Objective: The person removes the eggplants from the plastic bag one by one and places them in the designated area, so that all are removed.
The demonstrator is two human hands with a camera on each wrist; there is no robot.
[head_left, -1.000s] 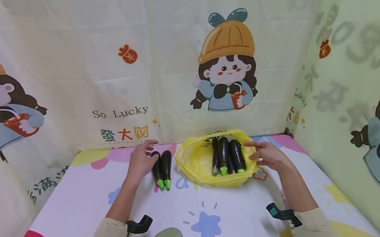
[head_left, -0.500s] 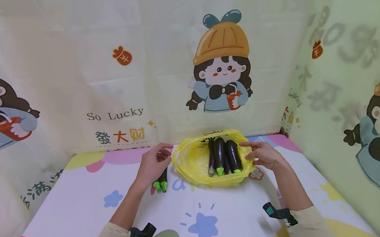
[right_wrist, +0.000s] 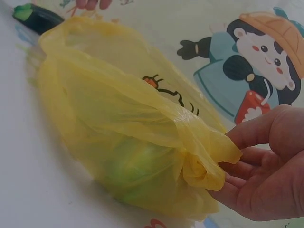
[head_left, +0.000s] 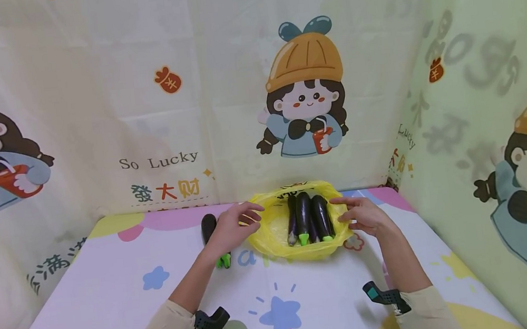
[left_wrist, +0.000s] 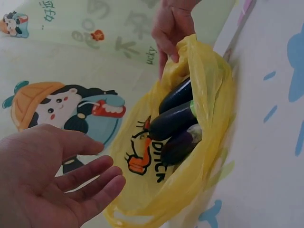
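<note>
The yellow bag (head_left: pixel 279 251) lies on the table (head_left: pixel 128 289), and inside it, in the right part, are several eggplants (head_left: pixel 304 216). At the bag's right side, my right hand (head_left: pixel 366 217) pinches its rim. At its left side, my left hand (head_left: pixel 234 232) holds nothing, the fingers loosely apart. Left of the bag lie other eggplants (head_left: pixel 208 227), probably two, because this hand partly hides them. Behind the bag is a printed cloth (head_left: pixel 226 120).

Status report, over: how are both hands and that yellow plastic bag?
Left hand empty, near the yellow plastic bag. Right hand pinches it. Long, glossy dark-purple eggplants inside; others outside, partly hidden by left hand.
</note>
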